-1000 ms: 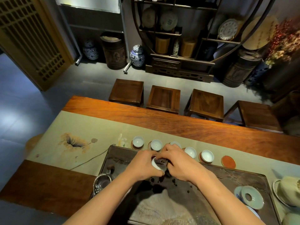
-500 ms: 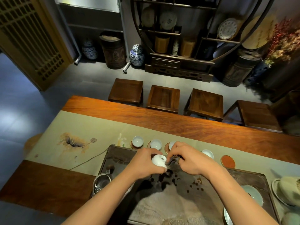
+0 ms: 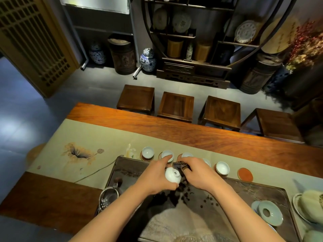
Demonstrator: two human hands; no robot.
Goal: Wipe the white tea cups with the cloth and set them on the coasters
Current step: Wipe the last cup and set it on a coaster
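Observation:
My left hand [image 3: 153,179] grips a white tea cup [image 3: 172,175] turned on its side, foot ring facing me, above the dark tea tray [image 3: 258,191]. My right hand [image 3: 197,173] presses a dark cloth [image 3: 180,167] against the cup's mouth. Behind my hands, several white cups stand on coasters in a row on the runner, among them the leftmost cup [image 3: 147,152] and the rightmost cup [image 3: 222,168]. My hands partly hide the middle cups. One orange coaster [image 3: 245,174] at the row's right end holds nothing.
A glass strainer pitcher [image 3: 108,198] stands at the tray's left edge. A pale green lidded bowl [image 3: 270,213] sits on the tray's right part, with a cream vessel [image 3: 311,205] beyond it. Several wooden stools [image 3: 176,105] line the table's far side.
The cup in my left hand has turned from mouth-up to lying on its side with its foot toward me. Both hands shifted slightly, and the cloth stays at the cup's mouth.

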